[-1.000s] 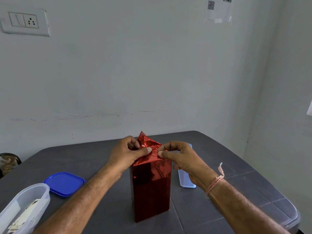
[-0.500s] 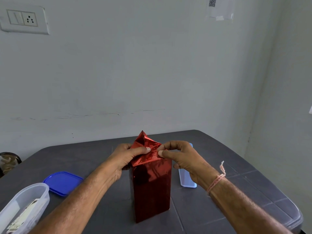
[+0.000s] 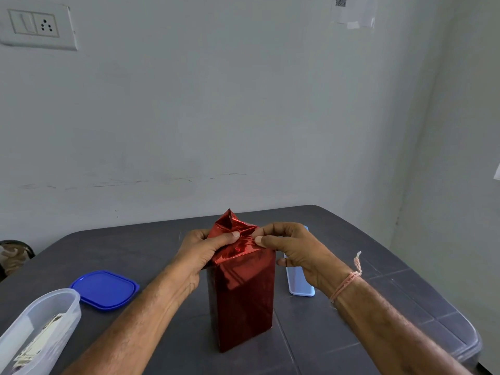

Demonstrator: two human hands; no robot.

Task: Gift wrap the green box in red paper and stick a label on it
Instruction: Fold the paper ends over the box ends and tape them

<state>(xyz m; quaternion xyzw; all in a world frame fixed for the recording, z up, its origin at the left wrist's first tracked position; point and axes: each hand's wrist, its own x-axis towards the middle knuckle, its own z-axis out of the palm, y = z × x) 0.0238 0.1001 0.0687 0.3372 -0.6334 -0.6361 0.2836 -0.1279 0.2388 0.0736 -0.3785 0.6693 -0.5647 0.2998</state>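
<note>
Head view: left hand (image 3: 200, 253) and right hand (image 3: 299, 250) pinch red paper (image 3: 243, 296) folds, green box hidden inside

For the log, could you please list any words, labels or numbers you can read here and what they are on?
No words or numbers can be read.
Wall sheet: a square code, too blurred.
Slips in the clear tub: print too small.

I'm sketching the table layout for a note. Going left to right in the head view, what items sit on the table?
clear container → blue lid → red-wrapped box → pale blue oblong lid
</note>
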